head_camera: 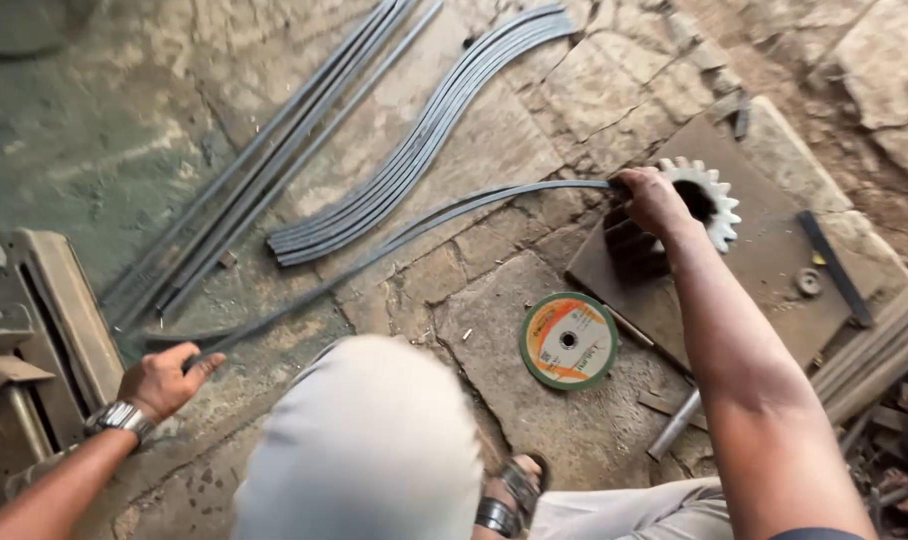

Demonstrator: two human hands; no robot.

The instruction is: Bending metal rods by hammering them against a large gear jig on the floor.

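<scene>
Gripped at both ends, near end closed in left hand (164, 378), far end pressed by right hand (654, 200) against toothed gear (712, 200), long bent steel strip (394, 245) is judged stiff, springy, sharp-edged

The left hand (162, 380) sits low at the left, its grip closed, thumb on top, forefinger stretched forward, a watch on the wrist. The left forearm runs back toward the lower left corner. The right arm reaches far forward, nearly straight, and the right hand (652, 200) is curled shut, knuckles up.
</scene>
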